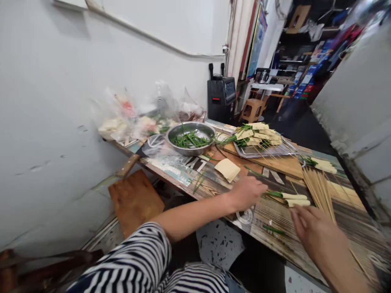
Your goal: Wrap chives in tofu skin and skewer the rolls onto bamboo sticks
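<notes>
Two pale tofu-sheet rolls (295,199) with green stalks sticking out lie on the patterned table between my hands. My left hand (248,193) is closed at the left end of the stalks; what its fingers pinch is too small to make out. At the rolls' near right end is my right hand (311,221), its fingers bent together, their hold unclear. A stack of square tofu sheets (227,169) sits beyond my left wrist. Bamboo skewers (319,191) lie in a bundle behind my right hand. One loose green piece (274,230) rests near the front edge.
A steel bowl (191,138) holds cut green stalks. Skewered rolls (259,135) are piled on a metal tray (265,152) upon a wooden board. Plastic bags (122,122) stand along the wall. A knife handle (127,165) juts over the left edge. A black speaker (221,97) stands behind.
</notes>
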Tool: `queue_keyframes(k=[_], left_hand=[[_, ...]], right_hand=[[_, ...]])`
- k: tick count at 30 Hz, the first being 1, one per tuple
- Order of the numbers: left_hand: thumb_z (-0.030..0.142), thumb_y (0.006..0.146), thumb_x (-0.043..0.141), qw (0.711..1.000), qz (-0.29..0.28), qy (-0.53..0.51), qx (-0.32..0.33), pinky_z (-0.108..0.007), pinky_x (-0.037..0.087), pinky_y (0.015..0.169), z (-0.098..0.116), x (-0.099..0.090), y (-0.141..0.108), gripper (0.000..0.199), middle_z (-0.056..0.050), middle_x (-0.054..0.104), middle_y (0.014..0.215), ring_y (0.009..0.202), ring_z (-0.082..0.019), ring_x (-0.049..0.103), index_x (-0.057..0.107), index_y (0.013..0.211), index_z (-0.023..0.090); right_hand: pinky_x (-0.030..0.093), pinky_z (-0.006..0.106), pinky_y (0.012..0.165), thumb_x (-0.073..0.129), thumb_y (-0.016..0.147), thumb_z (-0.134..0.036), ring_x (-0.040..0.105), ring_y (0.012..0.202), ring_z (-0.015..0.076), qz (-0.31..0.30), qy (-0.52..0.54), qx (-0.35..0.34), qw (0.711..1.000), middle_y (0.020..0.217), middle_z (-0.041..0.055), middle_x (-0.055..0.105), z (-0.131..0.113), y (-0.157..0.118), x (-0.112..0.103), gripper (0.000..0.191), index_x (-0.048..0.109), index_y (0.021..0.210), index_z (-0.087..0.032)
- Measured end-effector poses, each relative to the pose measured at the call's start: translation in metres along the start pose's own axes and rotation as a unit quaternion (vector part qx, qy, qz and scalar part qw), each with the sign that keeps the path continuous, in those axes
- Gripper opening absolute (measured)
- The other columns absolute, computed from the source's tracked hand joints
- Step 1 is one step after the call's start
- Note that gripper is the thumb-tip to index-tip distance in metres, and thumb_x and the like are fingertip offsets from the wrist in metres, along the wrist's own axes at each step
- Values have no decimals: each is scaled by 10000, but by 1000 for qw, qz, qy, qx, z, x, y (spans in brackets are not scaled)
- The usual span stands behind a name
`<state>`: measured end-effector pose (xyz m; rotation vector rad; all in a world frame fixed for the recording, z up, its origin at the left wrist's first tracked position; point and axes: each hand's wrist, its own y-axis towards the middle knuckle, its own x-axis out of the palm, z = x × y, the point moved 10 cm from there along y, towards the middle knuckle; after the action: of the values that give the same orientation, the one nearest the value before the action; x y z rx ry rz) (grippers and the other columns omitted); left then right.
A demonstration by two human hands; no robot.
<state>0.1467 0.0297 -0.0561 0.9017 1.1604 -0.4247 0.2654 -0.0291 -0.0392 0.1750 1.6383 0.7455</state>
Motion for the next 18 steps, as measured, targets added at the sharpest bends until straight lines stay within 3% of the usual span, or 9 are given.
queue_keyframes(k=[4, 8, 12, 18], left_hand=[[174, 935, 444, 988, 68, 31, -133, -327, 449, 813, -65, -36, -69, 197, -71, 666, 941, 902, -200, 577, 636, 963, 141], [167, 917, 485, 976, 88, 20, -196, -339, 463, 834, -110, -44, -105, 168, -76, 667, 920, 913, -202, 575, 649, 918, 132], [175, 906, 508, 974, 113, -20, -194, -336, 473, 830, -122, -42, -117, 149, -69, 664, 920, 899, -194, 579, 651, 929, 138], [214, 936, 444, 977, 127, -21, -171, -364, 458, 851, -115, -49, -116, 217, -97, 629, 1041, 995, -217, 553, 610, 1062, 151]], right_hand=[[476, 303, 714, 454, 925, -317, 597, 834, 194, -52, 84, -97, 990, 912, 90, 654, -78, 61, 45, 277, 693, 958, -180], [463, 307, 774, 541, 885, -330, 574, 898, 212, -103, 99, -123, 982, 932, 97, 649, -126, 102, 98, 236, 699, 936, -162], [434, 274, 720, 474, 918, -297, 587, 824, 188, -157, 47, -111, 980, 853, 80, 650, -136, 113, 125, 278, 704, 833, -166], [412, 238, 659, 420, 921, -255, 609, 733, 141, -218, 30, -114, 969, 852, 65, 678, -137, 121, 127, 322, 715, 816, -182]])
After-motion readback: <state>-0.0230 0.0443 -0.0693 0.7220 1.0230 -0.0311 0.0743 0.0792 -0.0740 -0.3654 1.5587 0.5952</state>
